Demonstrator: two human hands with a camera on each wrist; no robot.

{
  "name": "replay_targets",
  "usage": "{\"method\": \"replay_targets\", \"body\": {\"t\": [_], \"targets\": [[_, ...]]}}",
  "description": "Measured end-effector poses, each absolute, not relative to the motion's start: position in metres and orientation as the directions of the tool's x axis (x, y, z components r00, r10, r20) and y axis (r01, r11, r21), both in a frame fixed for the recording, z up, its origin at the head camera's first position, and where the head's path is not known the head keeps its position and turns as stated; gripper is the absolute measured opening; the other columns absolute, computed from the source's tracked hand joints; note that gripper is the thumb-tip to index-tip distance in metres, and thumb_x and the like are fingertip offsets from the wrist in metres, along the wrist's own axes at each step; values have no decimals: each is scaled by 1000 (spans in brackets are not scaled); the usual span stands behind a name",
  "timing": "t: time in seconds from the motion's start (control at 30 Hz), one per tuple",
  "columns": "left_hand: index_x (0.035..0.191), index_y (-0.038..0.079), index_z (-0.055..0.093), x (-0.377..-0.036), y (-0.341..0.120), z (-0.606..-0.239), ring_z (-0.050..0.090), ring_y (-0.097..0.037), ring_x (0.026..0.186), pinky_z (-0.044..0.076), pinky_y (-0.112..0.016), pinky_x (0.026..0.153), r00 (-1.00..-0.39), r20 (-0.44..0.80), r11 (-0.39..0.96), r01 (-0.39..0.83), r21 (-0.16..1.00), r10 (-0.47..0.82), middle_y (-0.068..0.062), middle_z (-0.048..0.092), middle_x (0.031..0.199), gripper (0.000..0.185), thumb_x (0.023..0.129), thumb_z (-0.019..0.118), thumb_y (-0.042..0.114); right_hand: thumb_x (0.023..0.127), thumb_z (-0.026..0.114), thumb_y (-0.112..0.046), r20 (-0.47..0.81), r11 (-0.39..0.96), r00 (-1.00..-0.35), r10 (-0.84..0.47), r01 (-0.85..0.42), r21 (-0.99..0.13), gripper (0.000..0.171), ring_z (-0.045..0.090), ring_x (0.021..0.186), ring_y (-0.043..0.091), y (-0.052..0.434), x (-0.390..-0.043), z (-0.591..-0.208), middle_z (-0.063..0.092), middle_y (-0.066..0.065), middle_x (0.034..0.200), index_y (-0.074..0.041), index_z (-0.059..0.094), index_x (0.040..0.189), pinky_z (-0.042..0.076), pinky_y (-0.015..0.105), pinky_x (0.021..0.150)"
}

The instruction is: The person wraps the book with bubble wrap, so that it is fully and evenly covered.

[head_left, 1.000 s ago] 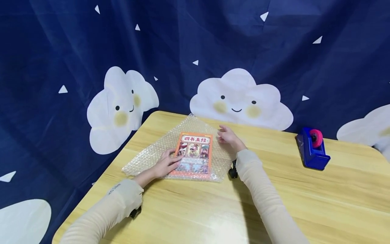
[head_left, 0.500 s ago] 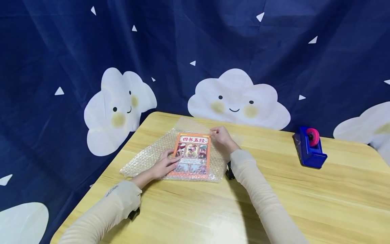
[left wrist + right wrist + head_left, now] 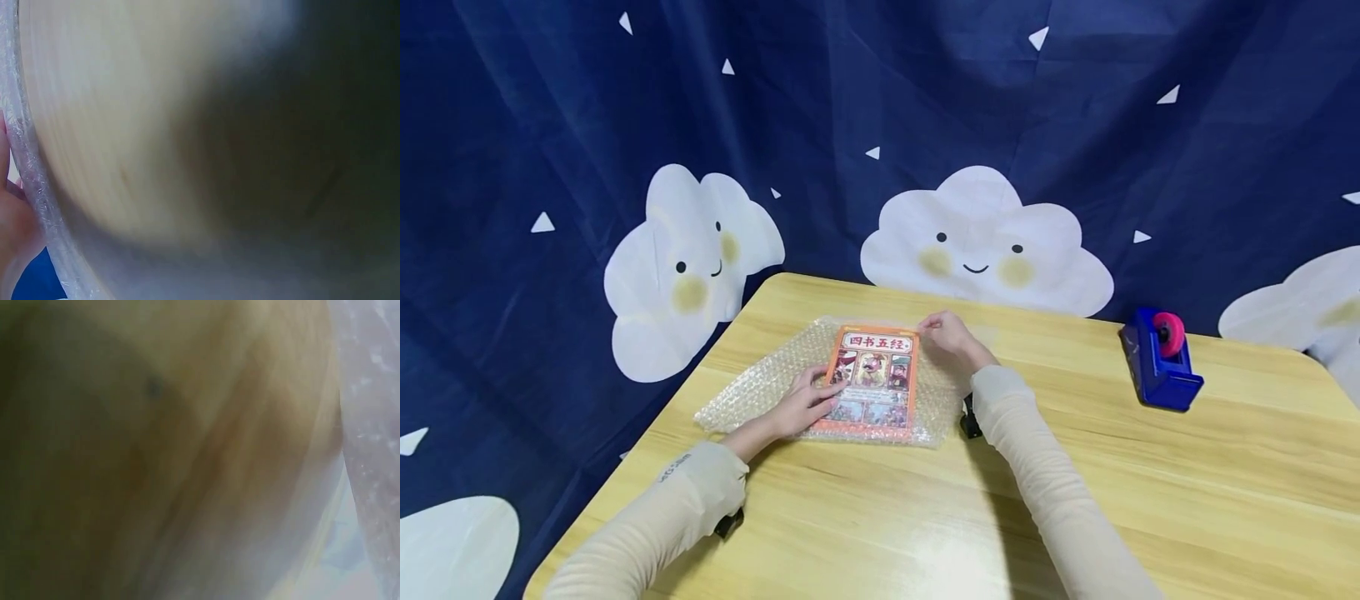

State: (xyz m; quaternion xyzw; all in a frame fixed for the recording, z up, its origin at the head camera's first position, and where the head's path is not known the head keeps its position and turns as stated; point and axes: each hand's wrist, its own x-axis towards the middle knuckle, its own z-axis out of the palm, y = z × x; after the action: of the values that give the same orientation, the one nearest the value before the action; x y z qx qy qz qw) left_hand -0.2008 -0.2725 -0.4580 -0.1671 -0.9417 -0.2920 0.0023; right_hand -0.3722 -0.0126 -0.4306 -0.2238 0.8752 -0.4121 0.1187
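Note:
An orange-bordered book point(image 3: 874, 379) with cartoon panels and red Chinese characters lies on clear bubble wrap point(image 3: 756, 385), which spreads out beyond its left and right sides. My left hand point(image 3: 801, 403) rests at the book's left edge, fingers stretched onto the cover. At the book's far right corner, my right hand point(image 3: 951, 333) pinches the wrap between thumb and fingertips. The left wrist view catches part of a hand point(image 3: 15, 228) beside a strip of bubble wrap point(image 3: 37, 181). In the right wrist view only the bubble wrap point(image 3: 372, 425) and blurred tabletop appear.
A blue tape dispenser point(image 3: 1157, 367) with a pink roll point(image 3: 1169, 335) stands at the back right of the wooden table point(image 3: 1150, 483). Behind the table's far edge hangs a dark blue curtain point(image 3: 827, 100) with white clouds.
The right hand has moved left, from beside the book to its far right corner, taking hold of the wrap. The wrap's far corner has come down toward the book. The left hand stays put.

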Motion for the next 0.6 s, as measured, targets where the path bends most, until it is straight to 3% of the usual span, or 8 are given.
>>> {"method": "replay_targets", "body": {"t": [0.13,0.23,0.37,0.47,0.6], "targets": [[130,8,50,-202,-272,-459,20,-42,128,20,-62,99,-943,103,775,321,545,318,-27,23,142,39,93,51,18,94,48,-20,-61,593,-854,-516,-305,-745,29,55,82,22,-11,-369,-425,63,15,95,3,64,101,47,34,78],[129,7,50,-202,-273,-460,19,-43,128,20,-62,100,-943,104,777,319,543,315,-28,23,142,38,93,51,19,95,47,-26,-71,608,-857,-510,-301,-735,34,43,60,13,-14,-368,-424,53,6,72,3,61,85,42,26,60],[129,7,50,-202,-273,-459,19,-43,128,20,-61,100,-944,105,775,318,546,313,-28,24,142,39,93,51,19,92,53,-27,-40,618,-865,-501,-325,-716,35,33,50,8,-19,-367,-426,41,-2,57,-1,53,69,33,20,50],[129,6,50,-203,-272,-459,20,-43,128,21,-61,100,-944,106,772,319,550,314,-27,24,142,38,93,52,19,89,59,-20,-8,619,-869,-495,-346,-705,28,36,49,8,-22,-366,-426,49,0,58,-1,56,67,35,20,50],[129,6,50,-203,-272,-459,20,-43,128,21,-61,99,-942,107,771,322,549,317,-27,24,142,38,93,52,19,84,64,-11,2,633,-869,-495,-362,-685,16,46,59,12,-24,-366,-427,62,10,75,2,63,75,44,23,58]]}}
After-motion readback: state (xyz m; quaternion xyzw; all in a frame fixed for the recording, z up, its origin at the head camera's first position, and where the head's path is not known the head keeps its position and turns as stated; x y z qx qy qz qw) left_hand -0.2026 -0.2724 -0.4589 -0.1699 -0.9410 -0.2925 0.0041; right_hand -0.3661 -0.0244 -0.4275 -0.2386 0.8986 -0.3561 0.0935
